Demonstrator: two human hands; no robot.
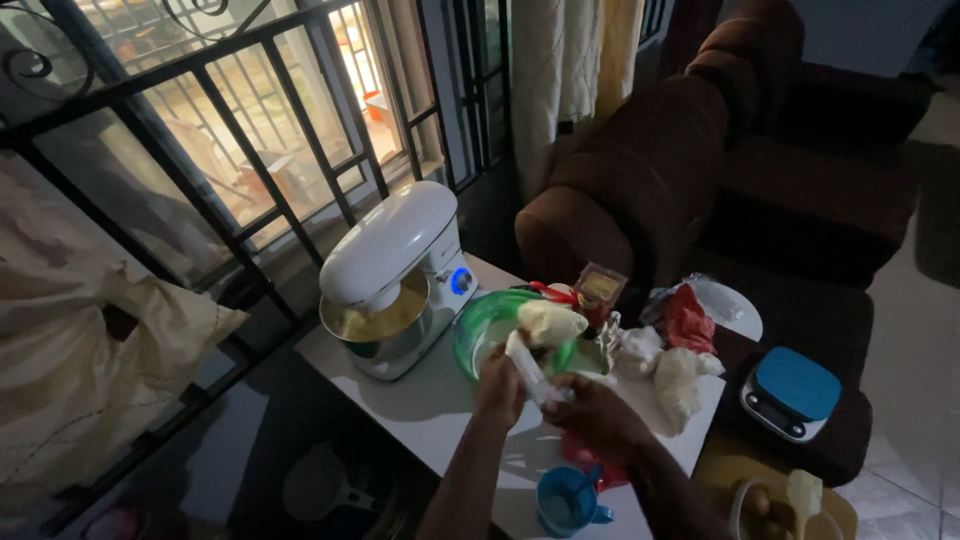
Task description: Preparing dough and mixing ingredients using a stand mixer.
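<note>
Fingers of the left hand are clenching around the lower end of a pale cream wrapped block, which is standing tilted above the near rim of the green bowl. The right hand is gripping the same block from the other side, its fingers closing on the loose white wrapper near the bottom; both hands are meeting over the white counter, just in front of the bowl.

Head view, remaining items: a white stand mixer is sitting at the far left of the counter, its head lowered over a steel mixing bowl that is holding a yellowish mixture. The green bowl is standing just beside the mixer, to its right. Behind the bowl a small brown box is sitting upright. To the right of the hands, pale knotted plastic bags and a red bag are lying together, with a white plate beyond them. A blue cup is resting at the near edge of the counter, below the right hand. A blue-topped kitchen scale is sitting on a dark surface well apart, to the right. A brown armchair is occupying the background; barred windows are lining the left side. Lighting is dim, and finer detail cannot be told.
</note>
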